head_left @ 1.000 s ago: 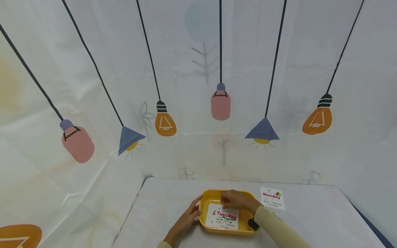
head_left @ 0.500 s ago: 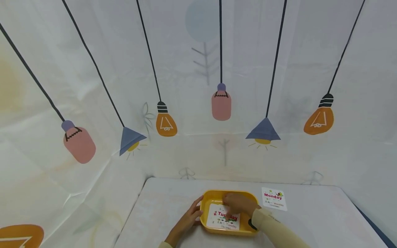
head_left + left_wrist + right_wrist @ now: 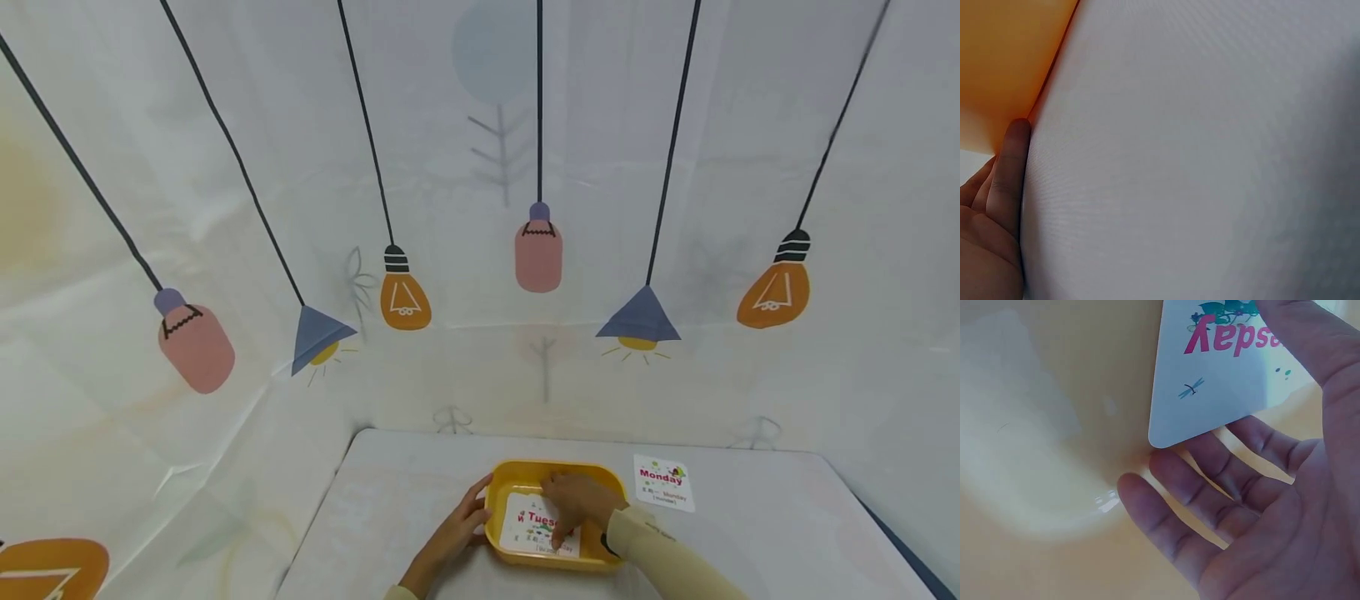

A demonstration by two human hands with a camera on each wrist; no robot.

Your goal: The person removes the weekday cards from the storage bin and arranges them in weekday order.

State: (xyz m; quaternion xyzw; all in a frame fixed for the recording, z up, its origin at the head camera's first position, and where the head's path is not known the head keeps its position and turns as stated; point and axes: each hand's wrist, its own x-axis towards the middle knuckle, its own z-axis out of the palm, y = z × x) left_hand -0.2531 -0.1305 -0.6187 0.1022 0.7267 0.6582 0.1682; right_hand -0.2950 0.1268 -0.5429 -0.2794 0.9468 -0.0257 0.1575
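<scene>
My left hand (image 3: 456, 527) rests at the left end of a yellow tray (image 3: 493, 546), its fingers against the wall. In the left wrist view a straight finger (image 3: 1009, 169) lies along the table and meets the foot of the tray. Inside the tray lies a white card printed "Tuesday" (image 3: 517, 533). My right hand (image 3: 583, 502) reaches over the card's right part and holds it, thumb across its face and fingers at its far edge. In the right wrist view the fingertips (image 3: 1169, 464) sit right at the card's edge, some partly hidden by it.
A white "Monday" card (image 3: 664, 482) lies flat on the table to the right of the tray. The pale table (image 3: 420, 467) ends at a white sheet wall (image 3: 465, 367) printed with hanging lamps. A blue strip (image 3: 896, 542) shows past the table's right edge.
My right hand has gone from curled fingers at the card's far edge to spread over its right part, thumb toward the near edge. The left hand and tray have stayed in place.
</scene>
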